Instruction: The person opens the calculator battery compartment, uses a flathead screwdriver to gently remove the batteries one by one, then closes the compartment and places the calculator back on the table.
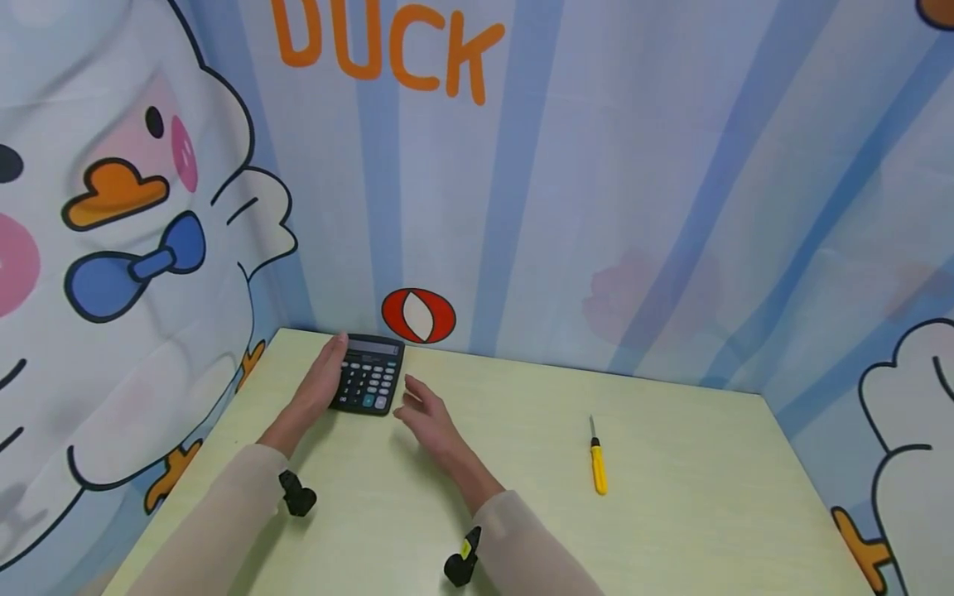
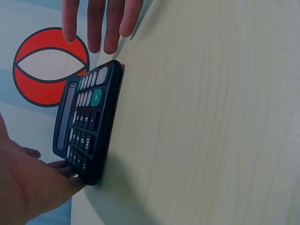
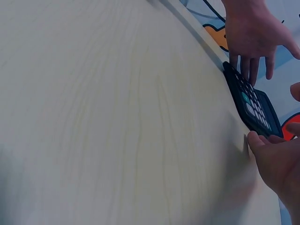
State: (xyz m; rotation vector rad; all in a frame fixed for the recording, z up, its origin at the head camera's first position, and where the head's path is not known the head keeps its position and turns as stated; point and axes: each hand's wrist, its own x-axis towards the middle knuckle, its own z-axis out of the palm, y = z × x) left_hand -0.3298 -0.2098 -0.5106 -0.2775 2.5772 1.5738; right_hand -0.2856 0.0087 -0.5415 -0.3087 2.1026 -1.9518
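Note:
A black desk calculator [image 1: 373, 377] with dark, white and green keys lies at the back left of the table, its display toward the wall. My left hand [image 1: 320, 377] is at its left side, fingers straight along that edge and the thumb apart from them in the right wrist view. The fingertips partly pass out of sight behind the calculator [image 2: 84, 124] in the left wrist view. My right hand [image 1: 435, 426] hovers off the right edge, fingers loosely extended with nothing in them; a gap shows between its fingers [image 2: 96, 23] and the calculator.
A small screwdriver [image 1: 599, 463] with a yellow handle lies on the right half of the pale wooden table [image 1: 701, 497]. Behind and beside the table hangs a blue striped cloth [image 1: 566, 207] with duck drawings. Each wrist wears a small black camera [image 1: 298, 494].

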